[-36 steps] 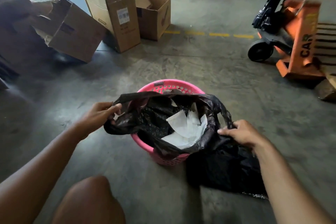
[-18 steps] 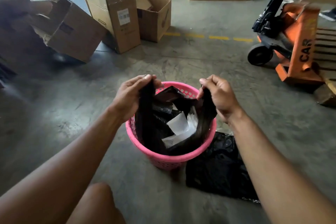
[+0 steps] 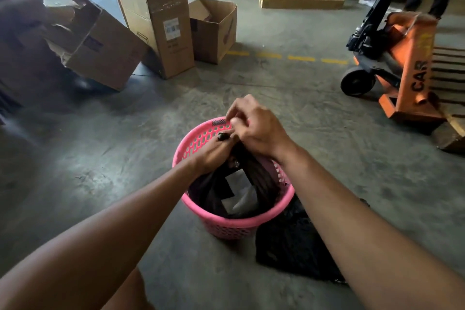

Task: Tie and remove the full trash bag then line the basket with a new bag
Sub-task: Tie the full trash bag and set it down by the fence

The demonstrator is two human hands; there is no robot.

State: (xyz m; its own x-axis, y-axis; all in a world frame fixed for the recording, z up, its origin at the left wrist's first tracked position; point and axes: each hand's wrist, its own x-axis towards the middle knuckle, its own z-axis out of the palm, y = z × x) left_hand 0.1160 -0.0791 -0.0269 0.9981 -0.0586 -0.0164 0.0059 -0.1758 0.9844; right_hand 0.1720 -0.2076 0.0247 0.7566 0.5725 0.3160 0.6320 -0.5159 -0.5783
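The two gathered ends of the full trash bag [image 3: 254, 173], held apart half a second earlier, had been brought together above the far rim of the pink basket [image 3: 241, 219]. The left hand [image 3: 214, 156] and right hand [image 3: 256, 128] were crossed there, fingers pinched on the black plastic. A knot was judged begun, not finished. The bag sat inside the basket; a new bag [image 3: 292, 246] lay just right of it.

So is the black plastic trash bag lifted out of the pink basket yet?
Not yet: the black plastic trash bag sits inside the pink basket, both hands gathering its top.
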